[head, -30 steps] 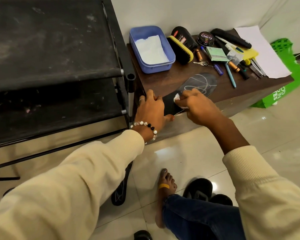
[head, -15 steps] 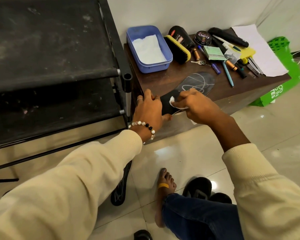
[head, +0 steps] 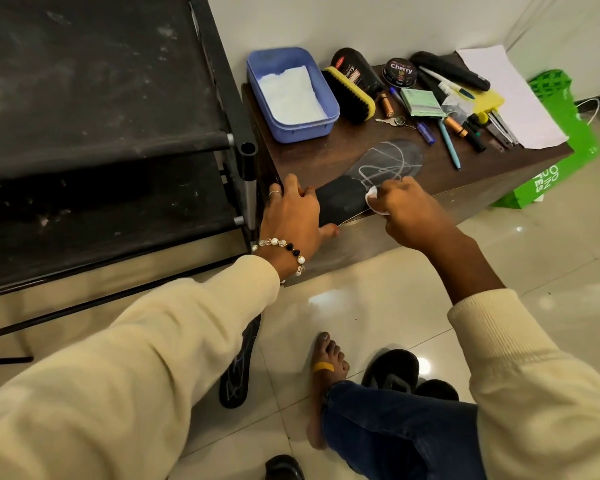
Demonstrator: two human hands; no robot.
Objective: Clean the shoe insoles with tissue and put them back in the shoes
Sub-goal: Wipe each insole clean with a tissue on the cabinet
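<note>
My right hand (head: 406, 213) w/ the tissue (head: 373, 199) pinched has slid up the insole (head: 371, 174) toward its toe. "Cherry" on the polish tin (head: 401, 71). Insole lies on the table (head: 326, 157), toe pointing far-right; left hand (head: 293, 216) presses its heel flat.

A black rack (head: 94, 109) fills the upper left. On the brown table (head: 312, 157) at upper centre stand a blue tub (head: 321, 128), a yellow-backed brush (head: 352, 98) and a Cherry tin (head: 400, 71); pens (head: 449, 147) and white paper (head: 513, 95) lie right. A green bag (head: 561, 140) stands at the right edge.
</note>
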